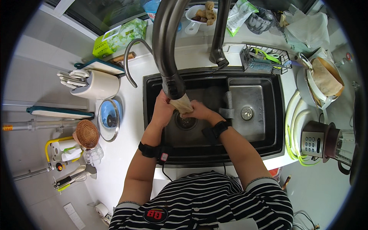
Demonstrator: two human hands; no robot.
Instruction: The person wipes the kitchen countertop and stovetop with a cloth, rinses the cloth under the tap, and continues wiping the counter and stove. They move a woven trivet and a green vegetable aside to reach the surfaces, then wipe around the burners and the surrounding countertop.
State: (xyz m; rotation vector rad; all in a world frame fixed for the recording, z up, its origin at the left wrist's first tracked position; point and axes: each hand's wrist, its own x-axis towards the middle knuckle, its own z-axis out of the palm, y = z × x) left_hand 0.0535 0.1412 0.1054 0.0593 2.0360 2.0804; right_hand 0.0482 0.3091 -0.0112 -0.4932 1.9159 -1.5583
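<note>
Both hands are over the left basin of a dark double-bowl sink (149,129), just beneath the head of a dark pull-down kitchen faucet (169,57). Between them is a wet-looking beige cloth (181,104). My left hand (164,105) grips its left side, and the faucet head partly hides those fingers. My right hand (200,110) has its lower right end bunched in the fingers. Below the cloth lies a drain (186,123). A grey cloth (228,106) hangs over the divider between the bowls.
A wire caddy (266,60) with brushes stands behind the right bowl. Long green-white stalks (293,123) and a blender (319,142) sit to the right. Leftward are a knife block (97,84) and a glass lid (109,129). A curved thin spout (128,63) rises behind the sink.
</note>
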